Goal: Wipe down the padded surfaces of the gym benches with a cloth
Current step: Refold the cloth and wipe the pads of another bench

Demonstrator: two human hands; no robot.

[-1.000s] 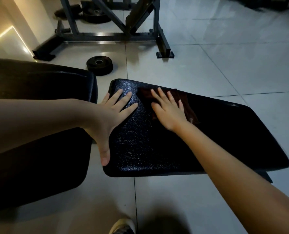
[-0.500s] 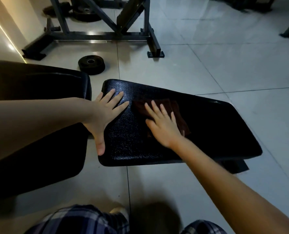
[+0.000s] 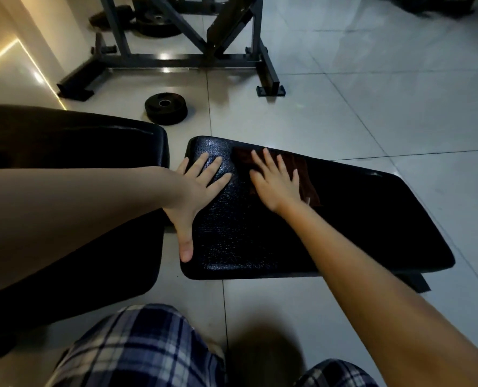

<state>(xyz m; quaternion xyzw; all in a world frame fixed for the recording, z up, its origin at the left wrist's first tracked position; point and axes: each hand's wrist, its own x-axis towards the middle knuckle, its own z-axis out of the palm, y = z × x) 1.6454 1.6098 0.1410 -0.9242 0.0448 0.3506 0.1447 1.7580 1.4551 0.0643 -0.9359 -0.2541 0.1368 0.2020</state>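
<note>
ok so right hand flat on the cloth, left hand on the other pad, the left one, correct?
No: head view shows the left hand on the same pad as the cloth, at its left end. Right hand is flat on the cloth.

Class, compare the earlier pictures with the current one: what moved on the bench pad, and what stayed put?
The right hand slid the cloth a little toward the person, then back toward the far edge of the seat pad, pressing flat throughout. The left hand stayed flat on the pad's left end; nothing was gripped or released.
</note>
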